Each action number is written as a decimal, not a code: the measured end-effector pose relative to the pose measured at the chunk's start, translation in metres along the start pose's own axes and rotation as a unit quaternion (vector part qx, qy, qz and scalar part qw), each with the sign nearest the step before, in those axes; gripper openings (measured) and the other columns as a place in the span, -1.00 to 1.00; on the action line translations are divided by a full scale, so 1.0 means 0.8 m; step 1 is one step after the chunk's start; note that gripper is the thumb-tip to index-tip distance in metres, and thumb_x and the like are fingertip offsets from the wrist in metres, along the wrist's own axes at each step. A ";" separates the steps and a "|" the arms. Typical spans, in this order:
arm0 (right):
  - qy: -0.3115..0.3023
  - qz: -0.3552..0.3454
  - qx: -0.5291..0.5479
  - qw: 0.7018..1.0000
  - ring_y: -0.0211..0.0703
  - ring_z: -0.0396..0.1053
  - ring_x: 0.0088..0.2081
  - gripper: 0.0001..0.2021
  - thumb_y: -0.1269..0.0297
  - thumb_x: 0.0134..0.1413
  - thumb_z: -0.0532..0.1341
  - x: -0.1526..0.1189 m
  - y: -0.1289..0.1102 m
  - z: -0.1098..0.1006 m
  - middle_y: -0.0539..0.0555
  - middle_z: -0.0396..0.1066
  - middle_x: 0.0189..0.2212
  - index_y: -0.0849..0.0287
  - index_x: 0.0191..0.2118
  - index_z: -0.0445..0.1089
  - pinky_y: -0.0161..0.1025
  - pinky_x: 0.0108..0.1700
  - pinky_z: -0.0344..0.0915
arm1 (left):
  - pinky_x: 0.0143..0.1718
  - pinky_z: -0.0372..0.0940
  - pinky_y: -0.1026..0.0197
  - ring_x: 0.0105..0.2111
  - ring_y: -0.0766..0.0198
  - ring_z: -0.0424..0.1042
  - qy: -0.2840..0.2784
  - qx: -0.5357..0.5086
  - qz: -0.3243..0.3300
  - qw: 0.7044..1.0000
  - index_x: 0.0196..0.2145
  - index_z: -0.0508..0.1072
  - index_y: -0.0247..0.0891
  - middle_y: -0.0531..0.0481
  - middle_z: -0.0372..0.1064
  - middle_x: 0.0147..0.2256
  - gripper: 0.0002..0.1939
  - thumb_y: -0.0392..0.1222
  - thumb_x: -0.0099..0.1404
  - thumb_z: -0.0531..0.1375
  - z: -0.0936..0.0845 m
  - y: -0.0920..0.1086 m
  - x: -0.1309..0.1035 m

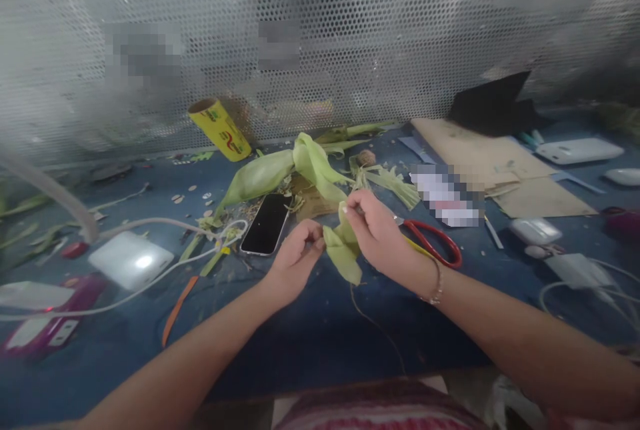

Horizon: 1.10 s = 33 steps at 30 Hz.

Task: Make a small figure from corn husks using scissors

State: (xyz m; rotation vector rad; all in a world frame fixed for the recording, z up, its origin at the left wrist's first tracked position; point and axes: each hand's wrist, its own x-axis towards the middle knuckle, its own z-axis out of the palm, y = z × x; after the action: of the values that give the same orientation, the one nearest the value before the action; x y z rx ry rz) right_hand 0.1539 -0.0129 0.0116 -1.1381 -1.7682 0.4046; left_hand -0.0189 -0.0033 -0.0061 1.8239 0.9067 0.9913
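Observation:
Between my hands is a folded piece of pale green corn husk [344, 258], held just above the blue table. My left hand [299, 249] pinches its left edge with thumb and fingers. On the other side, my right hand [371, 223] grips the upper right part, its fingertips partly covering the husk. A thin string [377, 327] trails from below the folded husk toward the table's front edge. Beyond my hands lie larger loose husks [263, 178]. Red-handled scissors [435, 243] rest beside my right wrist, partly hidden by it.
A black-screened phone [266, 225] lies left of the husk. A yellow tube [221, 130] leans near the perforated metal panel [350, 37]. Brown paper sheets [543, 197] are at right. White cables, a glowing white box [131, 260] and an orange strip [179, 310] are at left.

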 end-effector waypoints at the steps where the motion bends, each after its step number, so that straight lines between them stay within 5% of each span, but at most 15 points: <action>1: 0.005 -0.009 -0.010 1.000 -0.32 0.13 -0.51 -0.91 0.35 0.20 -0.05 -0.001 0.001 0.001 -0.07 0.12 -0.51 0.12 -0.35 0.07 -0.32 -0.43 0.10 | -0.41 0.08 0.26 -0.44 0.33 0.10 0.003 0.013 -0.001 1.000 -0.48 0.16 -0.23 0.07 0.11 -0.46 -0.84 -0.19 0.25 0.02 0.000 0.001 -0.001; 10: 0.027 -0.072 -0.058 0.995 -0.29 0.22 -0.45 -0.94 0.37 0.20 -0.04 -0.004 0.012 0.002 -0.03 0.20 -0.45 0.10 -0.31 0.09 -0.31 -0.39 0.15 | -0.51 0.01 0.27 -0.54 0.36 0.04 0.029 0.020 -0.070 0.997 -0.49 0.14 -0.22 0.12 0.04 -0.55 -0.80 -0.13 0.24 0.02 0.002 0.009 -0.008; 19: 0.067 -0.083 -0.058 0.993 -0.26 0.24 -0.37 -0.93 0.38 0.19 -0.04 0.001 0.019 0.001 -0.01 0.23 -0.40 0.09 -0.32 0.11 -0.29 -0.31 0.19 | -0.51 0.06 0.29 -0.56 0.39 0.14 0.044 -0.046 -0.105 0.992 -0.52 0.16 -0.23 0.11 0.19 -0.57 -0.81 -0.14 0.22 0.03 0.002 0.020 0.000; 26: 0.098 -0.011 -0.024 0.995 -0.29 0.15 -0.50 -0.93 0.36 0.17 -0.03 0.008 0.029 0.002 -0.06 0.14 -0.49 0.10 -0.35 0.09 -0.29 -0.42 0.14 | -0.41 0.15 0.27 -0.50 0.35 0.26 0.086 -0.024 -0.125 0.988 -0.48 0.21 -0.23 0.08 0.31 -0.53 -0.85 -0.17 0.23 0.02 -0.003 0.013 0.005; 33: 0.103 0.049 0.018 0.993 -0.25 0.20 -0.45 -0.94 0.32 0.19 -0.08 0.001 0.012 0.026 -0.02 0.17 -0.46 0.11 -0.32 0.05 -0.24 -0.38 0.18 | -0.48 0.20 0.29 -0.53 0.38 0.27 0.174 -0.207 -0.158 0.950 -0.44 0.10 -0.18 0.15 0.22 -0.50 -0.84 -0.11 0.26 -0.01 0.026 -0.001 0.000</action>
State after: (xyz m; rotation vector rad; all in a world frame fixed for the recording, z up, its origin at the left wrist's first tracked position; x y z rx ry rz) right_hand 0.1414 -0.0031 -0.0050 -1.2005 -1.5252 0.3627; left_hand -0.0007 -0.0102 -0.0133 1.1306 1.0675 1.2086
